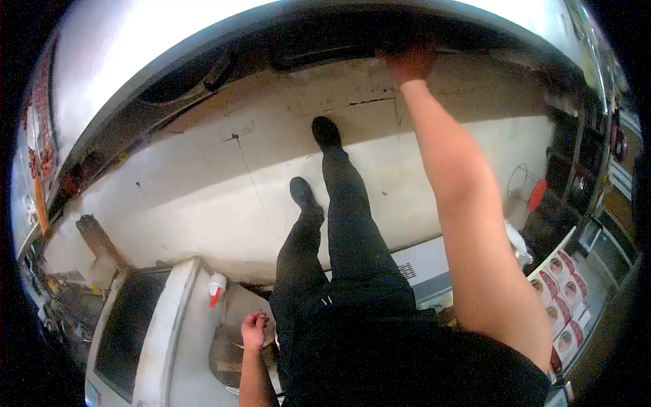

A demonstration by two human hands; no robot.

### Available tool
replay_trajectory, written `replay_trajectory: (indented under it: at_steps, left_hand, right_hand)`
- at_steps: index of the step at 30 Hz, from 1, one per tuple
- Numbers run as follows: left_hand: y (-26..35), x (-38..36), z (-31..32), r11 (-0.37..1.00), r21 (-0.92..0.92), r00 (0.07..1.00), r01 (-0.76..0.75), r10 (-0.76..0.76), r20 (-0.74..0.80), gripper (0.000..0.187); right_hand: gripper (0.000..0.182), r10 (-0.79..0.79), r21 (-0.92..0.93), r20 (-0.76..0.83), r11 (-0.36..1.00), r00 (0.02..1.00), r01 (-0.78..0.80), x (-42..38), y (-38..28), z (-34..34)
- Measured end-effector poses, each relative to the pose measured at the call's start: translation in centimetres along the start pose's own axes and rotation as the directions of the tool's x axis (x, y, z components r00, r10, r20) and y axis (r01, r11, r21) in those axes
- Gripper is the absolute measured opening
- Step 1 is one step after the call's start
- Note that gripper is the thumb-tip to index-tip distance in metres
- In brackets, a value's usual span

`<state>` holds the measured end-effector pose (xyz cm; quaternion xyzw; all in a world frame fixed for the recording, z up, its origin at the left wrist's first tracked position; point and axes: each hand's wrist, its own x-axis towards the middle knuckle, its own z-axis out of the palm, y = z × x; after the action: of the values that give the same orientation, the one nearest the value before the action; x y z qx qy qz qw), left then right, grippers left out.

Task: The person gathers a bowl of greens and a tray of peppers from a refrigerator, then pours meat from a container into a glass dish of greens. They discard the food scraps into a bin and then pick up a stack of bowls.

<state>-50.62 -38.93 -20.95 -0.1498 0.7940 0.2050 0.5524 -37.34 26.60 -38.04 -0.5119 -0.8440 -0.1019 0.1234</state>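
Observation:
My right arm stretches forward, and my right hand (410, 61) is in the dark space under the edge of the white counter (169, 34). Its fingers are lost in shadow, so what they touch or hold does not show. Close by, a dark tray-like shape (319, 57) sits under the counter. My left hand (254, 330) hangs low beside my leg, its fingers loosely bent and apart with nothing in them. Near it are a white bottle with a red part (216, 285) and a brownish box-like thing (230, 346).
My shoes (327, 132) stand on a pale, stained floor (210, 183). At the right are a round red thing with a wire frame (536, 195), dark shelving (576, 156) and several printed packs (559, 298). A white cabinet with a dark opening (132, 332) stands at the lower left.

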Motion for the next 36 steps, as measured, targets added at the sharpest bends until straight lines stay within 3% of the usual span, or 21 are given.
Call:
replay_trajectory:
  at_steps: [1,2,4,6,10,12,15,19,21,22,23,24,25,28,30,31,33,36]
  left_hand:
    - [-0.3,0.1,-0.3,1.000,0.027,1.000,-0.002,0.003,-0.010,0.018]
    - [-0.6,0.1,-0.6,0.999,0.054,1.000,-0.008,0.009,-0.019,0.019]
    - [-0.3,0.3,-0.9,0.995,0.076,0.998,-0.059,0.061,-0.014,0.019]
    - [0.0,0.3,-1.2,0.988,0.102,0.993,-0.118,0.119,-0.010,0.020]
    - [0.0,2.2,-2.8,0.934,0.265,0.970,-0.241,0.236,0.053,0.020]
    - [1.9,2.1,-2.9,0.866,0.390,0.950,-0.314,0.290,0.119,0.022]
    - [4.9,4.1,-3.4,0.710,0.575,0.912,-0.406,0.356,0.203,0.024]
    - [11.6,3.9,-2.3,0.649,0.654,0.920,-0.389,0.310,0.239,0.024]
    - [15.4,3.9,-1.0,0.572,0.705,0.906,-0.419,0.314,0.284,0.018]
    - [16.6,4.1,0.1,0.548,0.716,0.900,-0.432,0.316,0.301,0.016]
    - [18.0,4.8,1.2,0.527,0.724,0.894,-0.445,0.317,0.318,0.014]
    - [19.2,3.3,3.5,0.472,0.737,0.873,-0.484,0.324,0.366,0.014]
    - [20.0,1.4,5.8,0.454,0.731,0.858,-0.509,0.335,0.390,0.013]
    - [22.7,-0.8,12.1,0.350,0.725,0.801,-0.594,0.343,0.491,0.011]
    - [22.7,-2.2,16.7,0.257,0.721,0.759,-0.644,0.331,0.561,0.010]
    - [22.6,-2.9,19.5,0.140,0.741,0.742,-0.656,0.299,0.600,0.009]
    - [21.1,-4.5,25.7,-0.110,0.732,0.702,-0.672,0.220,0.677,0.009]
    - [18.2,-1.6,33.7,0.114,0.600,0.609,-0.792,0.073,0.790,0.010]
  right_hand:
    - [0.082,0.096,0.090,0.104,0.990,0.990,-0.105,-0.7,0.6,-0.2]
    - [0.082,0.105,0.087,0.098,0.990,0.990,-0.114,-1.5,0.8,-1.6]
    - [0.082,0.299,0.149,0.411,0.910,0.861,-0.387,-3.1,0.8,-5.5]
    - [0.076,0.321,0.166,0.140,0.925,0.937,-0.342,-6.9,2.4,-6.3]
    - [0.073,0.324,0.320,0.020,0.894,0.946,-0.313,-12.4,4.9,-15.0]
    - [0.070,0.355,0.411,0.069,0.841,0.932,-0.351,-16.2,7.0,-20.0]
    - [0.070,0.509,0.383,0.059,0.783,0.859,-0.490,-22.6,10.7,-27.1]
    - [0.064,0.688,0.358,-0.003,0.678,0.726,-0.642,-32.4,14.6,-36.8]
    - [0.063,0.817,0.356,-0.040,0.550,0.576,-0.755,-37.6,15.7,-40.9]
    - [0.058,0.898,0.383,-0.003,0.408,0.440,-0.829,-40.1,16.0,-43.4]
    - [0.058,0.922,0.373,-0.045,0.373,0.386,-0.849,-42.8,16.2,-45.0]
    - [0.055,0.979,0.417,-0.032,0.195,0.200,-0.888,-45.8,16.5,-46.5]
    - [0.052,1.000,0.466,-0.009,0.016,0.014,-0.884,-49.0,16.9,-47.4]
    - [0.047,0.968,0.569,-0.086,-0.148,-0.237,-0.809,-55.9,16.1,-50.7]
    - [0.049,0.921,0.627,-0.109,-0.229,-0.375,-0.745,-61.2,15.8,-52.9]
    - [0.049,0.894,0.637,-0.143,-0.245,-0.424,-0.731,-63.1,15.6,-54.1]
    - [0.049,0.836,0.859,-0.037,-0.253,-0.548,-0.445,-67.8,15.3,-56.9]
    - [0.061,0.777,0.914,-0.088,-0.186,-0.623,-0.362,-73.4,13.8,-61.4]
